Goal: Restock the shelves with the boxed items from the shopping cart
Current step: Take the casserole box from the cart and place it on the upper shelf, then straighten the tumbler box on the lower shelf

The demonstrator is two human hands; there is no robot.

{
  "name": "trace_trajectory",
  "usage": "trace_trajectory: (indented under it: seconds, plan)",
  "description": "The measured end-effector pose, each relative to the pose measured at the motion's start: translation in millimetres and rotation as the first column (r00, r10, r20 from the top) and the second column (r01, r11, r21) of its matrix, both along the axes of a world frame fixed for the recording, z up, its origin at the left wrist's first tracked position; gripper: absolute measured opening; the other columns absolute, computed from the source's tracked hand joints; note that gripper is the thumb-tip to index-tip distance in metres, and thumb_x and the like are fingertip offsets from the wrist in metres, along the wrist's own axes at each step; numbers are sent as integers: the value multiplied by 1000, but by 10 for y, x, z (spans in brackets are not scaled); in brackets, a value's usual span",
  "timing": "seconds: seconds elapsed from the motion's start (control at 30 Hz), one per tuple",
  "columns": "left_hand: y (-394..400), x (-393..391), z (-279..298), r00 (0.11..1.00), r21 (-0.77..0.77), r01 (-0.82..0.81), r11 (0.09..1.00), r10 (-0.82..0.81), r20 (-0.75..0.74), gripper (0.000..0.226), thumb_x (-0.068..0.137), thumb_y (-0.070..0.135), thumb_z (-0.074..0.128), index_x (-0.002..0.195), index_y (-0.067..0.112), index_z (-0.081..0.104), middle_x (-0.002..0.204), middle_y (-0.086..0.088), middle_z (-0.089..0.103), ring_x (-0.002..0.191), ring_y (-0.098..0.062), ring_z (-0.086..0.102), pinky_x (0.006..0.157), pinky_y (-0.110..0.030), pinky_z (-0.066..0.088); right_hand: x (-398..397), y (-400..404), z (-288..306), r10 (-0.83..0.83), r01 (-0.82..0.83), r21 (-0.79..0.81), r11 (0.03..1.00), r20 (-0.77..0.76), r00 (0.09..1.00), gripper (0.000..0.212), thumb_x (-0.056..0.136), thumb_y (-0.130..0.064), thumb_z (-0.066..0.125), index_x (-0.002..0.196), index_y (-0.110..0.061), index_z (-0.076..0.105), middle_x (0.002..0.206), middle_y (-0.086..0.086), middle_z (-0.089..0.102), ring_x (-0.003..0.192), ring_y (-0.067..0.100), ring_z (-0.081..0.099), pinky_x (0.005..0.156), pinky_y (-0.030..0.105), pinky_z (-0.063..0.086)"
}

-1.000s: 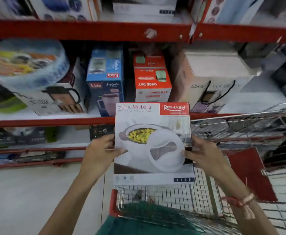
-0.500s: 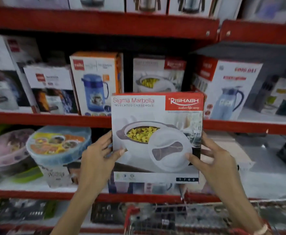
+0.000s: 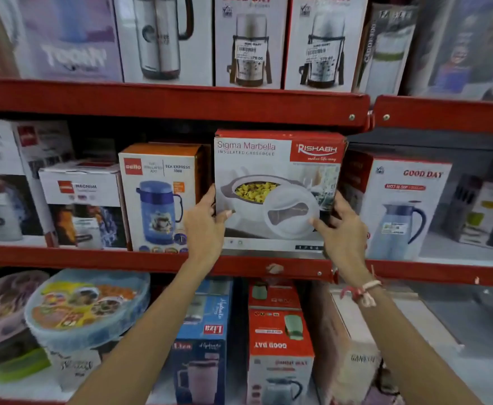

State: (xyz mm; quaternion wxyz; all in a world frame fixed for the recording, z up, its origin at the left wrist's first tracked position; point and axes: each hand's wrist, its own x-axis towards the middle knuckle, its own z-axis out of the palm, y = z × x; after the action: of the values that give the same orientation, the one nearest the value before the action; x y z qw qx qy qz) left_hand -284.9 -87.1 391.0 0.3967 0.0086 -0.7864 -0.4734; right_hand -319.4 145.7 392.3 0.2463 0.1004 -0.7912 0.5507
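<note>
Cardboard casserole box (image 3: 274,182), both hands' grip closed

- The casserole box (image 3: 277,182) hides whatever stands behind it on the shelf (image 3: 163,263), and whether its base rests on the shelf cannot be told.
- The left hand (image 3: 203,226) and right hand (image 3: 343,232) cover the box's lower corners; most fingers are hidden behind its sides.
- Left of the box, the far packages blur; their print is unreadable.
- Above it, the flask boxes (image 3: 249,39) are cut by the top edge.
</note>
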Motion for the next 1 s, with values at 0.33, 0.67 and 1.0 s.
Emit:
trace_trajectory:
  seconds: [0.33,0.67,1.0]
  plan:
    - [-98,-402,-359,996,-12,-70,997,71,50,59,81,4,67,133,17,42,117,-16,65,104,-33,63,88,-51,54,-242,-161,-314,-83,83,-18,996,-4,997,75,81,-8,74,145,-22,39,131,9,62,118,25,60,103,42,49]
    - [-231,350,-788,992,47,61,997,-66,105,47,86,16,63,131,14,47,123,-1,61,112,-12,59,97,-29,48,411,-409,-812,-205,236,135,962,-206,957,56,94,-26,56,146,-26,35,139,8,39,121,13,41,97,24,37]
    - [-611,1030,-1977,754,-34,26,999,2,657,54,97,36,35,146,17,22,115,-20,65,97,-35,64,81,-41,53,1018,-1220,-1966,338,-561,397,727,503,795,83,93,-35,56,152,-32,-3,151,9,37,127,26,51,92,30,48]
